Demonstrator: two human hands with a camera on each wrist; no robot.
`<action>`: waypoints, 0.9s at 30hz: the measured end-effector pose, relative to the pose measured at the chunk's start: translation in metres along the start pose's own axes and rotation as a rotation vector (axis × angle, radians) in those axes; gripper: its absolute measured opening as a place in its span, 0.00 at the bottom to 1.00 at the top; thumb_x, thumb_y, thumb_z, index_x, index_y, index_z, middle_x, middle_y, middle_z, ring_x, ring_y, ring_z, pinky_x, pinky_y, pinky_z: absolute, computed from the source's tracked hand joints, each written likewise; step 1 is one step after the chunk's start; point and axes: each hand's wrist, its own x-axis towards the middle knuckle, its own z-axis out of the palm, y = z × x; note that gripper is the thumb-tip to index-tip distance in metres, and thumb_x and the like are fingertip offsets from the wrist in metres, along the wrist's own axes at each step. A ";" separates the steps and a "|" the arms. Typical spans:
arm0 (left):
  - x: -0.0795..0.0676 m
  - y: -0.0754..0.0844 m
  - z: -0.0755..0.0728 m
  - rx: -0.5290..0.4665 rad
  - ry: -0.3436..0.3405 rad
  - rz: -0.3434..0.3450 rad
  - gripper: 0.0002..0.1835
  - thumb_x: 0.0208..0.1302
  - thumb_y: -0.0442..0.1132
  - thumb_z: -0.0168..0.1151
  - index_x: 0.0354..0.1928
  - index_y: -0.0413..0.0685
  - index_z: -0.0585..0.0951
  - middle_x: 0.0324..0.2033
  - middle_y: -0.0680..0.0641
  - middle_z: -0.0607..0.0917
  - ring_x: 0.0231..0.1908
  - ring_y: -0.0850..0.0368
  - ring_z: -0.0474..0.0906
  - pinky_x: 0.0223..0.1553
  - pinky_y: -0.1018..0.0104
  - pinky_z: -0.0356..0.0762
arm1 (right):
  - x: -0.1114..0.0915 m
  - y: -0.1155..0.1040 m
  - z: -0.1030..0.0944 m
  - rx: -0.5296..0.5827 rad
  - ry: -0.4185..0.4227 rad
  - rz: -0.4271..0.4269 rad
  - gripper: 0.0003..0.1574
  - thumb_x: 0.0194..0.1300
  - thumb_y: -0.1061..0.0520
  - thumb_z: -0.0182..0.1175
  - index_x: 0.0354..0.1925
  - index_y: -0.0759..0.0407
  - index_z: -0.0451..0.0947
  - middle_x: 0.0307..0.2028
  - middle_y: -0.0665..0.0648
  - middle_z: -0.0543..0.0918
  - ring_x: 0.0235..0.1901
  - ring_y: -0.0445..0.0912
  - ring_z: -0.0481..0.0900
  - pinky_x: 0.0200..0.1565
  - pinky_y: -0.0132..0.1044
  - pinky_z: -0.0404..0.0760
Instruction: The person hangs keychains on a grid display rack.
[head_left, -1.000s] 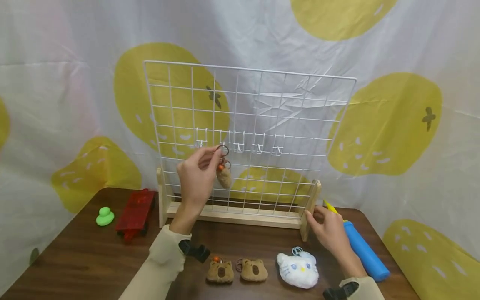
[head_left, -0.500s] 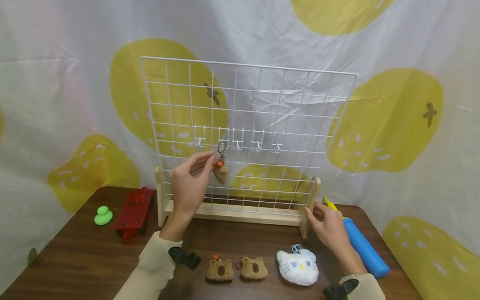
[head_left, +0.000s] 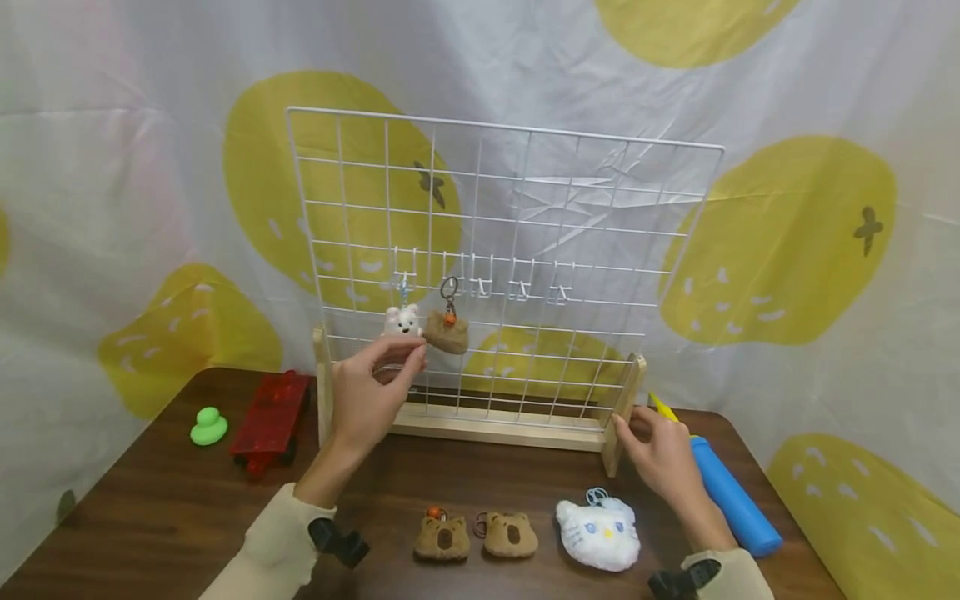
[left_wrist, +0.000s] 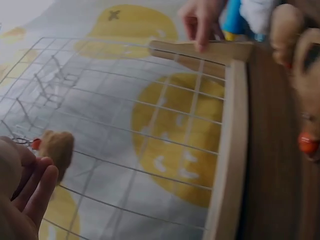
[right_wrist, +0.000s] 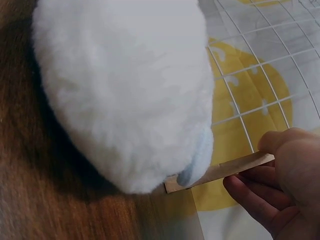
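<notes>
A brown bear-face plush keychain (head_left: 450, 335) hangs by its ring below a hook on the white wire grid rack (head_left: 517, 221). My left hand (head_left: 377, 385) is right beside it, fingers nearly straight, tips close to its left edge. A small white bear keychain (head_left: 403, 319) hangs from the hook to its left, its lower part hidden by that hand. In the left wrist view the fingers (left_wrist: 42, 187) overlap the brown plush (left_wrist: 56, 150). My right hand (head_left: 660, 454) pinches the rack's right wooden upright (right_wrist: 220, 171) between thumb and fingers.
Two brown bear-face keychains (head_left: 442, 537) and a white cat-face plush (head_left: 599, 533) lie on the table before the rack. Several hooks (head_left: 520, 289) line the grid. A red toy cart (head_left: 272, 421) and green toy (head_left: 208, 427) sit left, a blue tube (head_left: 735, 498) right.
The brown keychain, held by its ring and then near its beads, now hangs at the hook. My left hand has dropped lower and left of the beads. The right hand stays at the upright.
</notes>
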 end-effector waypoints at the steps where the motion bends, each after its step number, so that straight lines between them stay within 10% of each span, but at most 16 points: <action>1: -0.003 -0.001 -0.001 0.008 -0.019 0.003 0.06 0.71 0.33 0.73 0.46 0.42 0.92 0.38 0.45 0.95 0.35 0.51 0.94 0.36 0.73 0.90 | 0.000 0.000 0.000 0.002 0.000 0.001 0.18 0.74 0.54 0.71 0.51 0.69 0.87 0.42 0.70 0.93 0.42 0.63 0.94 0.41 0.58 0.93; 14: -0.044 -0.018 -0.008 0.051 -0.207 -0.105 0.05 0.70 0.35 0.75 0.46 0.51 0.92 0.38 0.51 0.95 0.37 0.61 0.92 0.37 0.72 0.91 | -0.001 0.000 0.000 0.005 -0.003 0.003 0.18 0.75 0.54 0.70 0.51 0.69 0.87 0.43 0.71 0.93 0.43 0.63 0.94 0.43 0.59 0.93; 27: -0.086 -0.030 -0.008 0.123 -0.567 -0.180 0.03 0.69 0.34 0.75 0.43 0.48 0.92 0.36 0.53 0.95 0.35 0.67 0.90 0.37 0.72 0.90 | 0.000 0.000 0.001 0.007 0.023 -0.031 0.17 0.74 0.55 0.71 0.49 0.69 0.88 0.41 0.71 0.93 0.42 0.64 0.94 0.42 0.60 0.92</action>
